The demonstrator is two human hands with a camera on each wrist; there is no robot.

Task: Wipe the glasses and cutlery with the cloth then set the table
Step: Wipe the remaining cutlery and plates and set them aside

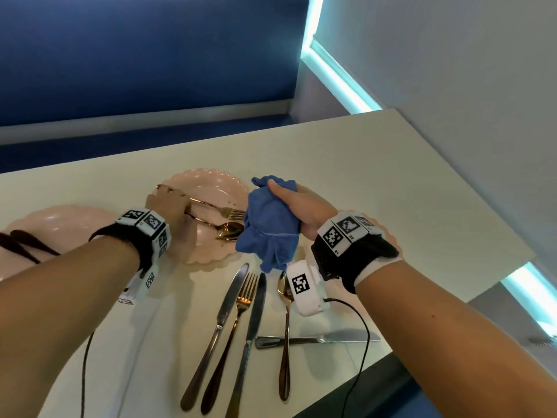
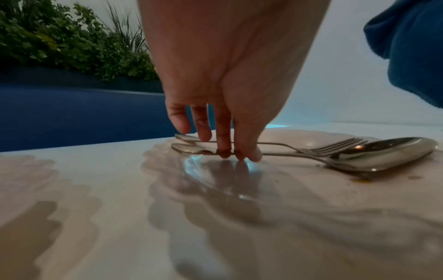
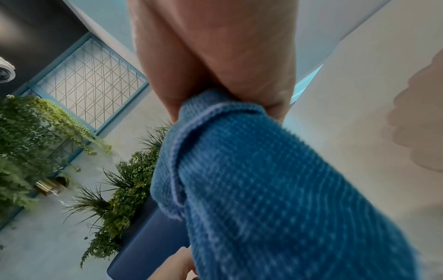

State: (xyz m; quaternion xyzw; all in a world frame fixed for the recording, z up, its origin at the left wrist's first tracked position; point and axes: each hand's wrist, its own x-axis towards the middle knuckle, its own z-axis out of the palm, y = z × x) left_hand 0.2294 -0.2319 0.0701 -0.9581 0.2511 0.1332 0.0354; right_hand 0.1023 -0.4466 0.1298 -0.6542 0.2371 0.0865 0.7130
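At the bottom centre of the head view, two knives (image 1: 221,330), a fork (image 1: 233,336) and a spoon (image 1: 284,336) lie on the table (image 1: 407,188). Above them, mid-frame, the right hand (image 1: 297,211) grips the bunched cloth (image 1: 269,224). Left of it the left hand (image 1: 167,203) reaches onto the plate (image 1: 208,182), fingertips (image 2: 248,156) seemingly pinching the handle of a second spoon (image 2: 381,154) beside another fork (image 2: 335,145).

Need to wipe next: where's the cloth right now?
In the head view the blue cloth is bunched in the right hand, above the middle pink plate's right edge.
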